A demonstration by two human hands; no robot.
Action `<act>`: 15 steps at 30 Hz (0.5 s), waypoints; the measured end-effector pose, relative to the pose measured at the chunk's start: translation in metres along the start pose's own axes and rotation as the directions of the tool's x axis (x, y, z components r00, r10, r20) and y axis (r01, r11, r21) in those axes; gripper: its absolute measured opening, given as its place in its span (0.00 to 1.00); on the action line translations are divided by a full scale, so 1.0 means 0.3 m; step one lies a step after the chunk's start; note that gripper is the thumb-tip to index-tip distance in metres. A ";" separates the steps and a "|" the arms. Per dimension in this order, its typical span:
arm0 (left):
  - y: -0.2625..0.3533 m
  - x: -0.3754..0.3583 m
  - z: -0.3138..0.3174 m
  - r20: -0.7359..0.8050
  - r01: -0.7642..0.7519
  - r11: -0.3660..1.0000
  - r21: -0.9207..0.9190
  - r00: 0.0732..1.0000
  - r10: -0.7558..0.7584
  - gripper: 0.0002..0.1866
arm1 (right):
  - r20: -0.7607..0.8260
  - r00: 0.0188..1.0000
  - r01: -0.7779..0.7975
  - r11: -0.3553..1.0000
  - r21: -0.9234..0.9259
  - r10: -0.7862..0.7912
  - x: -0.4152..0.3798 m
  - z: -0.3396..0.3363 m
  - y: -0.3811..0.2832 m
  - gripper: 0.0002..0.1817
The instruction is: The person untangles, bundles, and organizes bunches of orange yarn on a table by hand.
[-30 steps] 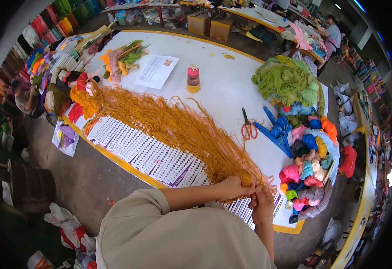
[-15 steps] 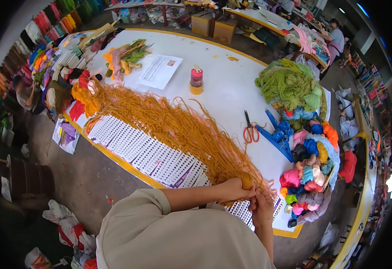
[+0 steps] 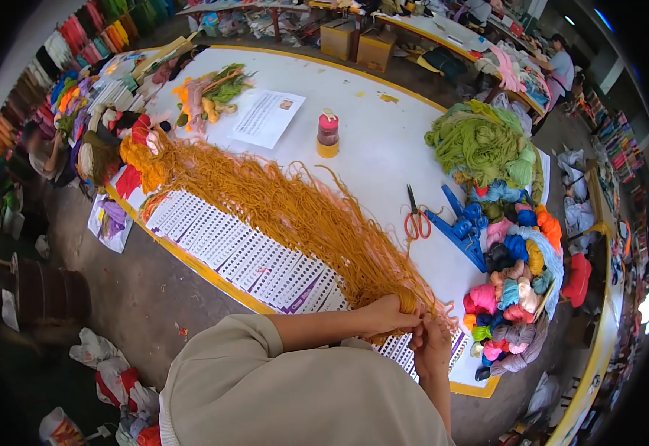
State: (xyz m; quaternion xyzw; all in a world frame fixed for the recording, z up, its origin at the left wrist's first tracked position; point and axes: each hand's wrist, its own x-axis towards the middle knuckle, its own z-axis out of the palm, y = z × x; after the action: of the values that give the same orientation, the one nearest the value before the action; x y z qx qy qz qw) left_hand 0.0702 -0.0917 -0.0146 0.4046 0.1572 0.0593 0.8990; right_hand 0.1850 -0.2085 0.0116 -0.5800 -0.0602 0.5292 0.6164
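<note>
White table is holding everything worked on. Mustard yarn is stretching across it, near end bunching at hands. Printed cards are lining near edge, partly under yarn. Green yarn heap is sitting beyond coloured skeins. Left hand is gripping yarn bundle; right hand is pinching at its end, fingertips meeting left's. Red-handled scissors are lying beside blue tool.

Head-worn wide fisheye, looking forward and down across the table
</note>
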 end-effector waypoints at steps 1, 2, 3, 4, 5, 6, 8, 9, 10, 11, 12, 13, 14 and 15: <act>0.002 -0.001 0.000 0.000 0.000 1.000 0.000 1.000 0.000 0.05 | 0.000 1.000 0.000 1.000 -0.001 0.000 0.002 0.000 0.003 0.11; 0.003 -0.004 0.001 -0.010 0.009 1.000 -0.015 1.000 -0.009 0.05 | -0.008 1.000 -0.005 1.000 0.006 0.005 0.003 0.000 0.007 0.11; 0.005 -0.006 0.002 -0.021 0.018 0.999 -0.030 1.000 -0.019 0.05 | -0.015 1.000 -0.009 1.000 0.012 0.009 0.003 0.000 0.009 0.11; 0.008 -0.009 0.005 -0.020 0.018 0.999 -0.030 1.000 -0.019 0.05 | -0.016 1.000 -0.009 1.000 0.012 0.010 0.003 0.000 0.009 0.11; 0.011 -0.012 0.009 -0.046 0.033 0.999 -0.033 0.998 -0.034 0.04 | -0.011 1.000 -0.018 1.000 0.021 0.019 0.003 0.001 0.008 0.10; 0.015 -0.014 0.012 -0.072 0.047 0.998 -0.036 0.996 -0.050 0.04 | -0.005 1.000 -0.027 0.999 0.030 0.027 0.004 0.001 0.007 0.08; 0.024 -0.015 0.011 -0.091 0.072 0.997 -0.005 0.993 -0.073 0.05 | -0.017 1.000 -0.020 0.999 0.039 0.021 0.001 0.003 0.010 0.10; 0.033 -0.017 0.011 -0.112 0.098 0.995 0.025 0.989 -0.095 0.07 | -0.029 0.999 -0.014 0.999 0.048 0.016 0.000 0.004 0.012 0.11; 0.043 -0.022 0.012 -0.111 0.098 0.995 0.025 0.989 -0.095 0.07 | -0.029 0.999 -0.014 0.999 0.048 0.015 0.001 0.002 0.009 0.11; 0.059 -0.030 0.017 -0.124 0.137 0.990 0.030 0.983 -0.132 0.07 | -0.035 0.999 -0.029 0.998 0.061 0.031 0.003 -0.002 0.005 0.11; 0.066 -0.035 0.019 -0.138 0.175 0.984 0.034 0.976 -0.168 0.08 | -0.041 0.998 -0.043 0.996 0.073 0.046 0.005 -0.005 0.003 0.12; 0.053 -0.029 0.014 -0.138 0.175 0.984 0.034 0.976 -0.169 0.08 | -0.041 0.998 -0.043 0.996 0.073 0.047 0.006 -0.009 0.003 0.12; 0.029 -0.018 0.005 -0.114 0.142 0.990 -0.012 0.983 -0.142 0.10 | -0.049 0.999 -0.011 1.000 0.026 0.013 0.007 -0.013 0.005 0.11; 0.009 -0.008 -0.006 -0.090 0.110 0.992 -0.059 0.989 -0.115 0.13 | -0.056 0.998 0.021 1.000 -0.023 -0.022 0.007 -0.012 0.005 0.11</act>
State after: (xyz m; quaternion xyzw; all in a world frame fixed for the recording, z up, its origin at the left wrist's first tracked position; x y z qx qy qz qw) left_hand 0.0673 -0.0892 -0.0131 0.3677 0.2200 0.0317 0.9030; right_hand 0.1875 -0.2097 0.0081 -0.6007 -0.0549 0.5055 0.6170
